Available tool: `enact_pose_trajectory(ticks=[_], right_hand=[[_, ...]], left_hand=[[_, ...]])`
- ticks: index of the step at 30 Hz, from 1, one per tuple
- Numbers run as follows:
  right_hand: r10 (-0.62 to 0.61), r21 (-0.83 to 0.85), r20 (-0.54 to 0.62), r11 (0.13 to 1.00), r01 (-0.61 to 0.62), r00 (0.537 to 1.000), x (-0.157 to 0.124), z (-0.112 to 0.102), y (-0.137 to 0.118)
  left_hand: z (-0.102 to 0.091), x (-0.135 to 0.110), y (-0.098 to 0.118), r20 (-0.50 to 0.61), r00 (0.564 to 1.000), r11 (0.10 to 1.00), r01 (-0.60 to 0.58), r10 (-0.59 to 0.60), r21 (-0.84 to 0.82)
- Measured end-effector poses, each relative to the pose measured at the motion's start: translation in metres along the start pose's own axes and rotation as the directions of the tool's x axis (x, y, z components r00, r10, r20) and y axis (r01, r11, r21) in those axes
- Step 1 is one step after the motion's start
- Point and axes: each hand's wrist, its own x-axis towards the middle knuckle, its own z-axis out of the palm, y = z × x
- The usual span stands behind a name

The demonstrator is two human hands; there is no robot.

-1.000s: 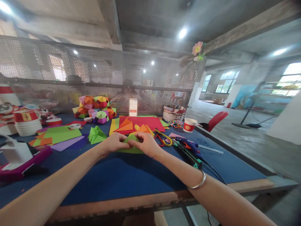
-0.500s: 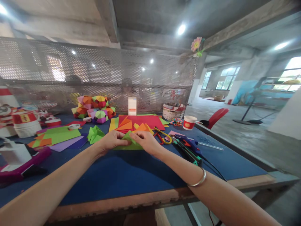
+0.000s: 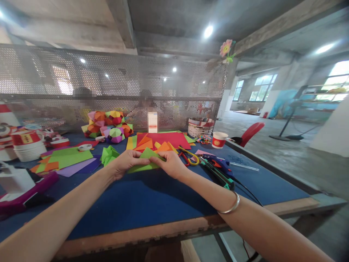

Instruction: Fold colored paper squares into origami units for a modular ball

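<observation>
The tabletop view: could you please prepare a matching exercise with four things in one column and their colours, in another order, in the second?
Things:
1. Paper held between the left hand and the right hand
2. Bracelet around the right forearm
3. Cup to the right of the basket
4. Heap of paper balls in front of the mesh screen

Colours:
A. Many colours
B. Red with a whitish rim
C. Green
D. Silver

Right pairs: 1-C, 2-D, 3-B, 4-A
</observation>
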Motion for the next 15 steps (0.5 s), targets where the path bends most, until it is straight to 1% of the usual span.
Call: enact_pose_trajectory(ticks=[2, 5, 9, 15], right_hand=[[-0.027, -0.011, -0.024, 1.0, 0.027, 0.999, -0.0011, 0.0005, -0.0011], [-0.044, -0.026, -0.05, 0.999, 0.042, 0.998, -0.0019, 0.0012, -0.0022], [-0.056, -0.04, -0.061, 0.998, 0.053, 0.997, -0.0027, 0.0019, -0.0034], [-0.073, -0.103, -0.108, 0.993, 0.062, 0.991, -0.0039, 0.0028, -0.0068]], left_hand=[[-0.001, 0.0, 0.0005, 0.034, 0.999, 1.0, 0.019, -0.019, -0.018], [-0.0018, 0.0003, 0.0006, 0.053, 0.998, 0.998, 0.024, -0.027, 0.055], [-0.0014, 0.0019, -0.0016, 0.039, 0.999, 0.984, -0.018, 0.012, 0.176], [-0.0016, 0.0045, -0.0033, 0.014, 0.998, 0.967, -0.055, 0.053, 0.248]])
